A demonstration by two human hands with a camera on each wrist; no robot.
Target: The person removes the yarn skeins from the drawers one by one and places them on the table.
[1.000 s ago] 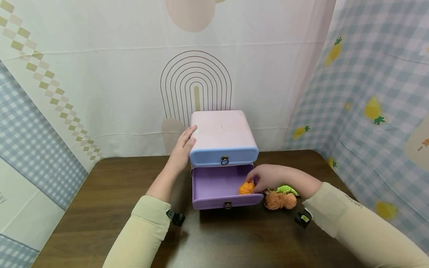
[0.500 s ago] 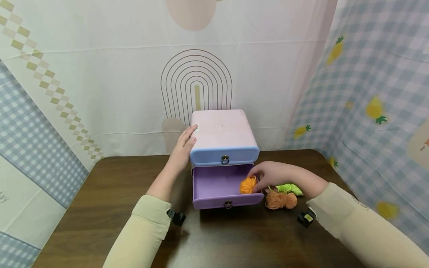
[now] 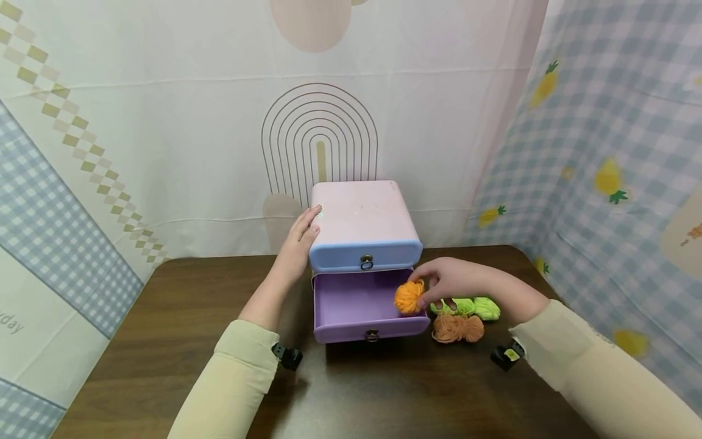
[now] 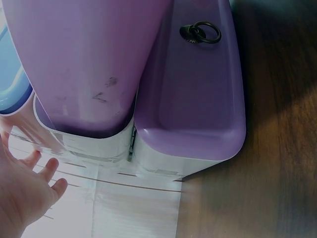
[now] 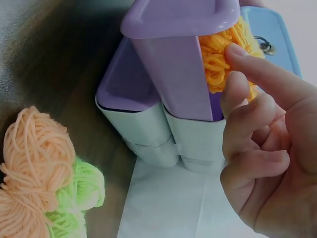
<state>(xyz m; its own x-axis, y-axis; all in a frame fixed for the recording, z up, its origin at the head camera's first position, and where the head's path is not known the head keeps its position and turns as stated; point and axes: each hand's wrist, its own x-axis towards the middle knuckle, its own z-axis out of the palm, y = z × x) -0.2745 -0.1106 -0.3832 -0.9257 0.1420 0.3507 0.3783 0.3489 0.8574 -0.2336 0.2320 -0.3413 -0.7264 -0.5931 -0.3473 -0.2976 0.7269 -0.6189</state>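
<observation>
Orange yarn bundle point(image 3: 409, 297), roundish, without clear long axis, lies just left of the nearer right hand point(image 3: 452, 280), whose thumb and fingers pinch it at the right end of the open purple drawer point(image 3: 345, 333); left hand point(image 3: 293, 253), fingers extended, gripping nothing, behind the drawer's left side.

Drawer unit point(image 3: 359, 210) on table point(image 3: 395, 390), cloth point(image 3: 208, 152) behind it. Pulled-out drawer point(image 3: 351, 299) juts out front, yarn ball point(image 3: 409, 297) at its right end. Right of that, near skein point(image 3: 457, 328) before far skein point(image 3: 485, 308).
</observation>
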